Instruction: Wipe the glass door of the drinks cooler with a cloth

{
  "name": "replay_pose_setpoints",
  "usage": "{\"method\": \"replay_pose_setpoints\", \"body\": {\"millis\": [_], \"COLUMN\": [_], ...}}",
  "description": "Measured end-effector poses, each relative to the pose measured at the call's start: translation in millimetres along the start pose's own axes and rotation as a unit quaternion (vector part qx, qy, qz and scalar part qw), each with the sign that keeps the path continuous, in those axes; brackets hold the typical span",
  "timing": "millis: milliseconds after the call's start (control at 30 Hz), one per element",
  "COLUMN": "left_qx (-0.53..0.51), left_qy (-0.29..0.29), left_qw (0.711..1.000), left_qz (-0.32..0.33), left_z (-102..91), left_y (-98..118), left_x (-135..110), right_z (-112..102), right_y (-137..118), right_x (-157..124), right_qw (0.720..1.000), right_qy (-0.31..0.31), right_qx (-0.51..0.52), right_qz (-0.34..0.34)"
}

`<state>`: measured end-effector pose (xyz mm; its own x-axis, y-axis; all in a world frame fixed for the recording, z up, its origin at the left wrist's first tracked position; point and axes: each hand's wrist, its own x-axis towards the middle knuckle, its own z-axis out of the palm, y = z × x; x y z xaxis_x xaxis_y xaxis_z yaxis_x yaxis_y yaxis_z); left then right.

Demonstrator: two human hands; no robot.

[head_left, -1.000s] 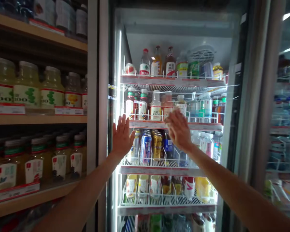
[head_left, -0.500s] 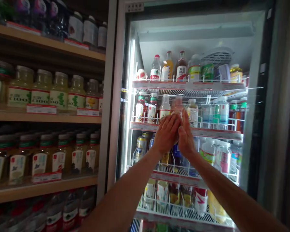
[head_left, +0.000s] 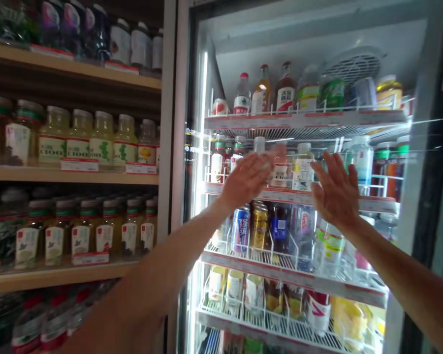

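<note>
Both my hands are raised in front of a lit drinks fridge [head_left: 424, 147]. My left hand [head_left: 245, 179] is open, its fingers stretched toward the second shelf [head_left: 299, 195] of bottles, and holds nothing. My right hand [head_left: 335, 189] is also open with fingers spread, palm toward the fridge, in front of bottles at the shelf's right part. Below the hands stand a blue can [head_left: 240, 228], a gold can [head_left: 259, 226] and a dark bottle [head_left: 279, 227]. Whether the hands touch glass I cannot tell.
Wooden shelves [head_left: 74, 175] on the left carry rows of yellow-green juice bottles [head_left: 79, 140] and darker tea bottles [head_left: 81, 233]. The fridge's top shelf [head_left: 302, 118] holds mixed bottles beside a white fan [head_left: 354, 66]. Lower wire shelves [head_left: 280, 324] hold more drinks.
One second ago the hands were apart; half a second ago they met palm to palm; now they have parted again. The view has shifted nearer to the fridge.
</note>
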<state>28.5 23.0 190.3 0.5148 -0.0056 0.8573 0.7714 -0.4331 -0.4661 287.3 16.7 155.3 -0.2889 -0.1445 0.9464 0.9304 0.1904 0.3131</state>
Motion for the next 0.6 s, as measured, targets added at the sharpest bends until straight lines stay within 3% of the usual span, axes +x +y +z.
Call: {"method": "replay_pose_setpoints", "body": {"millis": [33, 100, 133, 167, 200, 267, 333, 400, 467, 500, 533, 600], "left_qx": [0.012, 0.043, 0.051, 0.053, 0.048, 0.027, 0.022, 0.044, 0.071, 0.077, 0.077, 0.059], "left_qy": [0.024, 0.102, 0.127, 0.135, 0.123, 0.063, 0.031, 0.078, 0.159, 0.183, 0.189, 0.143], "left_qw": [0.997, 0.965, 0.95, 0.948, 0.96, 0.992, 0.999, 0.99, 0.957, 0.945, 0.945, 0.976], "left_qz": [-0.067, -0.239, -0.282, -0.284, -0.246, -0.104, -0.032, -0.108, -0.233, -0.261, -0.256, -0.151], "left_z": [-5.4, -14.3, -15.9, -15.3, -12.8, -6.1, -3.1, -5.0, -6.7, -5.6, -3.1, 3.7], "left_y": [-11, -31, -35, -35, -31, -20, -20, -32, -42, -42, -38, -23], "left_x": [0, 0, 0, 1, 1, 3, 6, 10, 16, 20, 24, 31], "right_z": [0, 1, 1, 1, 0, -2, -4, -5, -5, -4, -4, -2], "right_y": [0, -2, -3, -4, -4, 1, 16, 37, 57, 65, 71, 77], "right_x": [0, -1, -1, -1, -1, 1, 4, 8, 11, 12, 12, 10], "right_qw": [1.0, 1.0, 1.0, 1.0, 1.0, 0.999, 0.999, 0.999, 0.992, 0.989, 0.987, 0.989], "right_qy": [0.001, -0.008, -0.012, -0.013, -0.012, -0.016, -0.027, -0.007, 0.03, 0.036, 0.031, 0.023], "right_qx": [0.005, 0.013, 0.015, 0.017, 0.019, 0.028, 0.026, -0.003, -0.039, -0.049, -0.052, -0.05], "right_qz": [0.001, 0.006, 0.01, 0.013, 0.015, 0.012, 0.012, 0.052, 0.113, 0.136, 0.146, 0.134]}}
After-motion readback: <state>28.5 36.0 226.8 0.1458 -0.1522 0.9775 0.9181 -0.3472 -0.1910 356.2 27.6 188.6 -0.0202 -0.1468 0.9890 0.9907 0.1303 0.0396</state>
